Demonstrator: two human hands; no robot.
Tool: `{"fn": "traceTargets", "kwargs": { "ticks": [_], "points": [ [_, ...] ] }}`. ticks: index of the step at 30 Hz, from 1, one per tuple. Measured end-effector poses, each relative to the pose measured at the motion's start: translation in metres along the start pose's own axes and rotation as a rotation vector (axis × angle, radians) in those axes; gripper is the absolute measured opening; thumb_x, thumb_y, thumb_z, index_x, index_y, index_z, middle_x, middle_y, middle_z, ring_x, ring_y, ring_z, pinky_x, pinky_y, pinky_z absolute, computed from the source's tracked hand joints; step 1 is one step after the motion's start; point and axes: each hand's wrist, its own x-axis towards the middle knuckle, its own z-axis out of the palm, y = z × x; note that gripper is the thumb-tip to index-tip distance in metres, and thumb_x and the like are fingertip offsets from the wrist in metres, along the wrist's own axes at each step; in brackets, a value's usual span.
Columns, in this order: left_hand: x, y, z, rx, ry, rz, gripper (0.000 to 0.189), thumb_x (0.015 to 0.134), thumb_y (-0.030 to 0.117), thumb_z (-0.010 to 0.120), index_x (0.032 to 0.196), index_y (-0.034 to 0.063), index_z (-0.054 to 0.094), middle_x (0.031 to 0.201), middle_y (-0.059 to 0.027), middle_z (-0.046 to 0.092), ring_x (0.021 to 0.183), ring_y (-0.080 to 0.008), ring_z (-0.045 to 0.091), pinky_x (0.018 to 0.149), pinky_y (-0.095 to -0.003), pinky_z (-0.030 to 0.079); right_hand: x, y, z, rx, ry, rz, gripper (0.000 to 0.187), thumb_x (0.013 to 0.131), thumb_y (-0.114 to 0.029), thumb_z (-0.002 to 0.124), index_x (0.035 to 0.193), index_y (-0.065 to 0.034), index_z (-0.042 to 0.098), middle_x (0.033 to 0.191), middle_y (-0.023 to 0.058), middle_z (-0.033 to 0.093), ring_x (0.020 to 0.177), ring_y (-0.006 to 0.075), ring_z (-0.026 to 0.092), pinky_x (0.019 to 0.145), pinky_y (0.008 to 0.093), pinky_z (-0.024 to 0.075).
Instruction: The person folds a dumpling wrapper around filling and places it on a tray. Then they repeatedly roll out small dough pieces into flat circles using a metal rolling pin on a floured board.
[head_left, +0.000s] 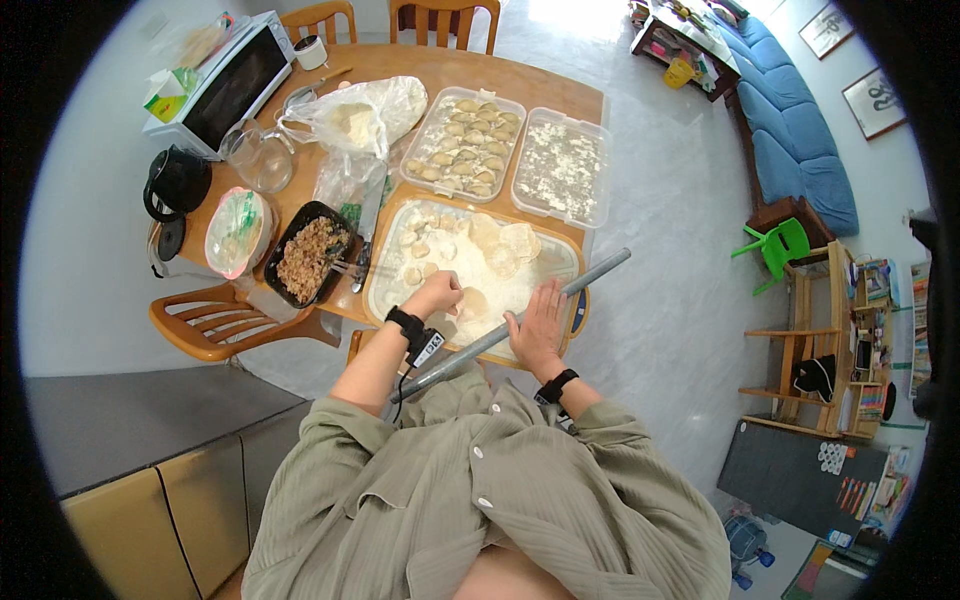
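My left hand (441, 292) is curled at the edge of a small round dough wrapper (475, 303) and pinches it. That wrapper lies on a floured board (480, 266) with a raised rim. Across the board's near right corner slants a long grey pipe (472, 351), and my right hand (538, 322) presses it with nearly straight fingers, the thumb on its near side. Several dough pieces (420, 251) sit at the board's left. Rolled dough wrappers (504, 244) overlap toward its far right. Flour covers the middle of the board.
Behind the board stand a tray of filled dumplings (469, 142) and a floured plastic tray (562, 166). To the left are a knife (367, 225), a black tub of filling (307, 255), a covered bowl (238, 232) and a glass pitcher (262, 157). A flour bag (360, 120) lies farther back.
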Motion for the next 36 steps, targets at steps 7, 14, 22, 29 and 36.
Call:
{"fn": "traceTargets", "kwargs": {
  "ticks": [7, 14, 22, 29, 36],
  "points": [
    [-0.005, 0.003, -0.013, 0.304, -0.105, 0.057, 0.015, 0.077, 0.012, 0.069, 0.076, -0.0027, 0.07, 0.068, -0.0168, 0.068, 0.065, -0.0284, 0.069, 0.062, -0.0382, 0.055, 0.093, -0.042, 0.028, -0.166, -0.024, 0.102, 0.087, 0.099, -0.053, 0.044, 0.146, 0.0187, 0.028, 0.155, 0.0383, 0.021, 0.149, 0.0483, 0.014, 0.122, 0.0548, 0.0054],
    [-0.013, -0.004, 0.014, 0.327, 0.272, 0.148, 0.018, 0.076, 0.018, 0.07, 0.077, -0.0003, 0.069, 0.076, -0.0225, 0.068, 0.076, -0.0407, 0.067, 0.07, -0.0459, 0.054, 0.109, -0.048, 0.036, -0.137, 0.012, 0.135, 0.086, 0.1, -0.053, 0.043, 0.148, 0.0161, 0.027, 0.157, 0.036, 0.021, 0.15, 0.045, 0.013, 0.122, 0.0543, 0.005],
    [-0.017, 0.025, 0.004, -0.205, -0.043, 0.085, 0.019, 0.094, 0.018, 0.068, 0.091, -0.0013, 0.065, 0.071, -0.0034, 0.063, 0.062, -0.0114, 0.063, 0.057, -0.028, 0.054, -0.024, 0.012, -0.003, 0.139, 0.031, 0.044, 0.083, 0.092, -0.039, 0.065, 0.146, 0.0132, 0.03, 0.156, 0.0284, 0.026, 0.149, 0.0421, 0.018, 0.121, 0.0561, 0.0143],
    [0.034, 0.081, 0.018, -0.511, 0.012, 0.221, 0.023, 0.096, 0.019, 0.068, 0.096, -0.003, 0.063, 0.076, -0.0033, 0.066, 0.064, -0.011, 0.065, 0.057, -0.0251, 0.054, -0.031, 0.016, 0.001, 0.075, 0.072, 0.024, 0.085, 0.09, -0.037, 0.068, 0.148, 0.01, 0.027, 0.157, 0.0261, 0.024, 0.149, 0.0416, 0.017, 0.119, 0.0565, 0.0171],
    [0.063, 0.038, -0.01, -0.005, 0.481, 0.23, 0.014, 0.084, 0.012, 0.069, 0.087, -0.0015, 0.065, 0.076, -0.0147, 0.07, 0.07, -0.0299, 0.069, 0.067, -0.0404, 0.054, -0.031, 0.015, 0.0, 0.07, 0.078, -0.01, 0.081, 0.091, -0.036, 0.067, 0.148, 0.0086, 0.03, 0.158, 0.0261, 0.023, 0.149, 0.043, 0.016, 0.119, 0.0578, 0.0174]
  ]
}}
